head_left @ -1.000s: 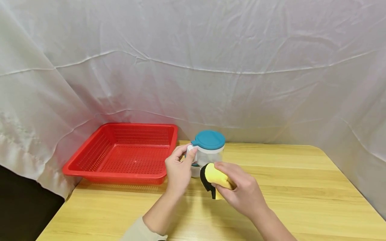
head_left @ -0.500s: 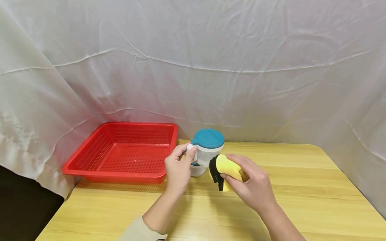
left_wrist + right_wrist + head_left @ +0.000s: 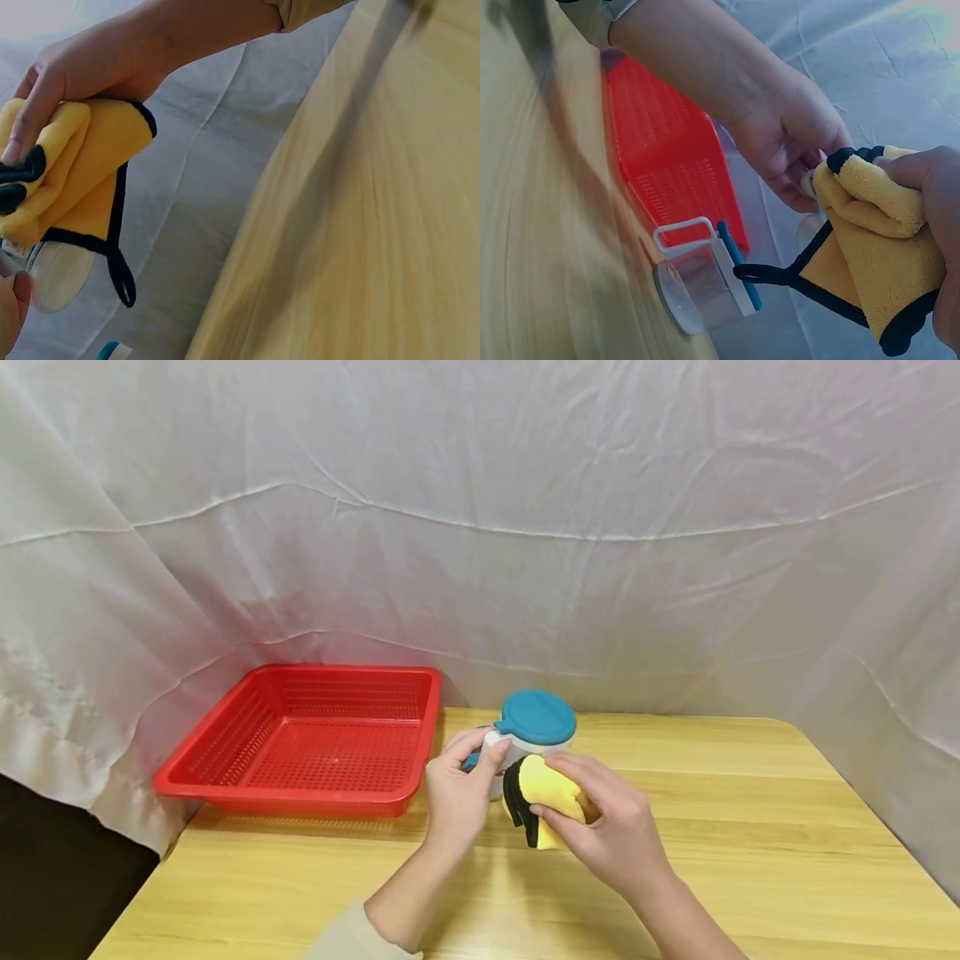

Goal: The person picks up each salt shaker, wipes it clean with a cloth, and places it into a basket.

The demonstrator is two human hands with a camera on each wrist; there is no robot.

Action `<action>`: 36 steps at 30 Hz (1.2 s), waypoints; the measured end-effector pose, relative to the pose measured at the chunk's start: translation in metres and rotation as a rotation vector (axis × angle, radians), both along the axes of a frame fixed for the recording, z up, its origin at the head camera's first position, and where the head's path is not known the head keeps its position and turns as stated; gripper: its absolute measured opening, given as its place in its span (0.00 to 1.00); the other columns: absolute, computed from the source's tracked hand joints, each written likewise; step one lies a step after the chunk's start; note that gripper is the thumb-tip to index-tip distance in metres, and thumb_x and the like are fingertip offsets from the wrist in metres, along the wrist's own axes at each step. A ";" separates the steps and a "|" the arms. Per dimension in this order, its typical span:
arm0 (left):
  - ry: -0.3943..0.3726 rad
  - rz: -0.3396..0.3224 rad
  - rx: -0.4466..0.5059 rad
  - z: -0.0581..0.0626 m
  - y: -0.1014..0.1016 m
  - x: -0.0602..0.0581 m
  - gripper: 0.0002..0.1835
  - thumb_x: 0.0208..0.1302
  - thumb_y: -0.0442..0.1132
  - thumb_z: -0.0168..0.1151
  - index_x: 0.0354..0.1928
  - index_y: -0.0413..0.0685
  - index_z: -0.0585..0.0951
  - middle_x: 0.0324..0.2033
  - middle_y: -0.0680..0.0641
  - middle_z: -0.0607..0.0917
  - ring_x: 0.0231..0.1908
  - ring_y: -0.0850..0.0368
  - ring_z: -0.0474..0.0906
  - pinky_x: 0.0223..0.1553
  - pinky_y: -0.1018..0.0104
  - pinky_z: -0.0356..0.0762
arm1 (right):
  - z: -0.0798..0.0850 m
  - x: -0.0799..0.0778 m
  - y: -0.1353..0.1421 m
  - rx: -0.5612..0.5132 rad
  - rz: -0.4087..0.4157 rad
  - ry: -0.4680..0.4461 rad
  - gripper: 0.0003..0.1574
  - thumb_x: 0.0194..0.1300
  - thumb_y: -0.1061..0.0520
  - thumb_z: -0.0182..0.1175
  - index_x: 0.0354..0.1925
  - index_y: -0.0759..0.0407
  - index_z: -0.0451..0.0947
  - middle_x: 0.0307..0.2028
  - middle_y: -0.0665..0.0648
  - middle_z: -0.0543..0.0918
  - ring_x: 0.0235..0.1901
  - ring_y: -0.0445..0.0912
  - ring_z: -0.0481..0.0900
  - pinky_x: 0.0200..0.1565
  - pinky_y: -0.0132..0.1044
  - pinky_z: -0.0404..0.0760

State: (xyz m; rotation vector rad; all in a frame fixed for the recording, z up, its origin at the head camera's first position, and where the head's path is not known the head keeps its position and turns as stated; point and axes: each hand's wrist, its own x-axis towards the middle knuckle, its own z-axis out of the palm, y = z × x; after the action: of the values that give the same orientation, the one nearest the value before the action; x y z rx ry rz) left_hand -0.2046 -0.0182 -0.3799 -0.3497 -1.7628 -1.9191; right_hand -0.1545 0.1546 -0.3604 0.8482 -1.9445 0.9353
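My left hand [image 3: 459, 793] pinches the white handle of a clear jar with a blue lid [image 3: 536, 718]. It holds that jar raised, and in the left wrist view its round clear end [image 3: 64, 276] shows under the cloth. My right hand [image 3: 615, 822] grips a bunched yellow cleaning cloth [image 3: 551, 789] with black edging, up against the jar's near side. The cloth hides most of the jar's body. A black hanging loop [image 3: 765, 274] dangles from the cloth. Behind, a second clear jar [image 3: 705, 289] with a white handle and blue lid stands upright on the table.
A red perforated plastic basket [image 3: 337, 760] sits left of the hands on the wooden table [image 3: 750, 835]. Pale fabric [image 3: 525, 527] hangs along the back and both sides. The second jar is close behind the left hand.
The held jar and my left hand have shifted slightly right and nearer, uncovering some blue of the jar behind. The cloth went right off the jar, then came back left against it.
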 end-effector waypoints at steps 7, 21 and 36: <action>0.018 0.011 0.024 0.001 -0.002 0.001 0.10 0.60 0.35 0.70 0.43 0.41 0.87 0.39 0.43 0.86 0.37 0.59 0.81 0.34 0.67 0.85 | -0.001 0.003 -0.003 -0.001 -0.005 -0.023 0.29 0.53 0.53 0.76 0.53 0.60 0.82 0.47 0.57 0.86 0.46 0.49 0.85 0.53 0.23 0.78; 0.010 -0.002 0.066 0.006 -0.012 -0.001 0.12 0.60 0.40 0.71 0.43 0.42 0.87 0.40 0.44 0.85 0.39 0.56 0.81 0.35 0.63 0.86 | 0.011 0.003 0.014 -0.023 -0.204 -0.095 0.35 0.40 0.66 0.79 0.51 0.58 0.83 0.43 0.56 0.87 0.39 0.47 0.83 0.46 0.18 0.76; 0.034 0.038 0.018 0.004 -0.006 0.003 0.12 0.59 0.41 0.72 0.42 0.43 0.88 0.40 0.46 0.86 0.40 0.56 0.81 0.36 0.69 0.84 | 0.007 0.002 0.005 0.071 -0.170 0.151 0.25 0.68 0.45 0.59 0.49 0.64 0.83 0.44 0.60 0.87 0.41 0.54 0.85 0.57 0.26 0.76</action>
State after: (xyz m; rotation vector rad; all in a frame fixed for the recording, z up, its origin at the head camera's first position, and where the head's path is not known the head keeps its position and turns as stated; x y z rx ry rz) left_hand -0.2019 -0.0241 -0.3755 -0.3373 -1.7172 -1.8906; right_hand -0.1527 0.1592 -0.3536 0.7576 -1.8943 0.6857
